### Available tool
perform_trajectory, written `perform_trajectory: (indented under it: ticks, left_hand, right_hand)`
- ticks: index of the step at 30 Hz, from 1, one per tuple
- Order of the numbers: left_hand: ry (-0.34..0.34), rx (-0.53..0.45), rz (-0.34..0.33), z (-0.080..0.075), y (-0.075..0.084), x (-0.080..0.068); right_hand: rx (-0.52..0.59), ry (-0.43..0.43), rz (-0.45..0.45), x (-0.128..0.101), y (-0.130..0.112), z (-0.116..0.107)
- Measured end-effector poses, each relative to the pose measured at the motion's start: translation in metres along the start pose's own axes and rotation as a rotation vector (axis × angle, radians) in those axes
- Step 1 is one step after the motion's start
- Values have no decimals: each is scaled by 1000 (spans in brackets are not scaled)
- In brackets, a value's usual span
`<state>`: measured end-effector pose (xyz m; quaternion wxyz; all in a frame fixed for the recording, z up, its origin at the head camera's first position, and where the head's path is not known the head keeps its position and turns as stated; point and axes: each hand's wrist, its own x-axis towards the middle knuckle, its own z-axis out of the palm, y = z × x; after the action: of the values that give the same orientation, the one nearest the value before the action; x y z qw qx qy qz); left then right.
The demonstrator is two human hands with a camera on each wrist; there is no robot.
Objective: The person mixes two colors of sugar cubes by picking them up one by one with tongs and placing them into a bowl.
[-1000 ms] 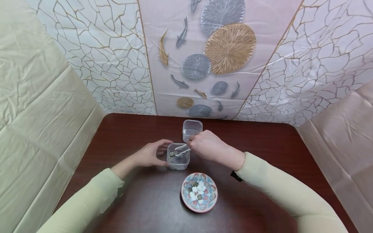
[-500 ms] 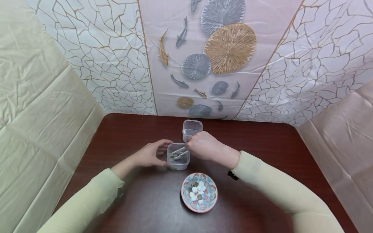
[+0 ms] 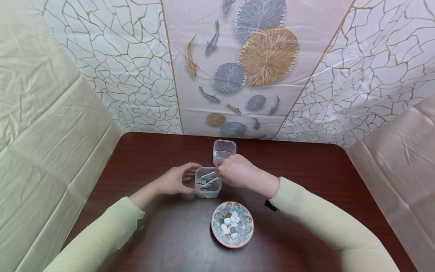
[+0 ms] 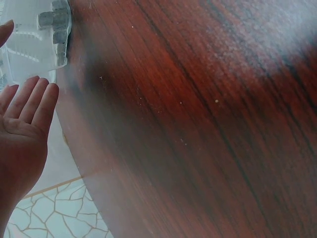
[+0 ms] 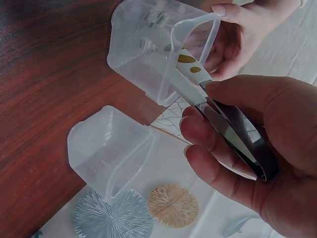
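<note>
My right hand (image 3: 236, 170) pinches a pair of tweezers (image 5: 237, 134) with a dark bent handle and pale arms. The tweezers' arms stand apart and reach down into a clear square plastic container (image 3: 208, 194). Small grey-brown cubes (image 4: 58, 20) lie inside it, gathered toward its left side. In the head view one tweezer tip overlaps the cubes. My left hand (image 3: 175, 180) rests at the container's left side, thumb at the front and fingers behind. The left wrist view shows those fingers (image 4: 43, 106) straight, fingertips right at the container wall.
A second clear container (image 3: 224, 146) stands just behind, close to my right hand. Nearer me sits a patterned bowl (image 3: 249, 234) holding several white and brown cubes (image 3: 227, 221). The dark wooden table (image 3: 163, 234) ends at a patterned cloth backdrop (image 3: 142, 75).
My right hand has shifted slightly left, bringing the tweezers deeper into the container. Their arms drew together near a cube, then spread. Cubes inside have shifted a little. My left hand has stayed put.
</note>
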<state>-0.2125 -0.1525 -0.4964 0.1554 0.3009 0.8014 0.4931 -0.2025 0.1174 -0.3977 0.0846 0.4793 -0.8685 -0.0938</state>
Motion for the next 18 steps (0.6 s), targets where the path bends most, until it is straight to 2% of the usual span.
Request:
perform_trajectory:
  ticks: [9,18]
  left_hand:
    - [1,20,1,0,-2,0]
    - [0,6,2,0,-1,1]
  right_hand:
    - [8,-55,21,5,3,5]
    - [23,-47,-9,-6,9,-8]
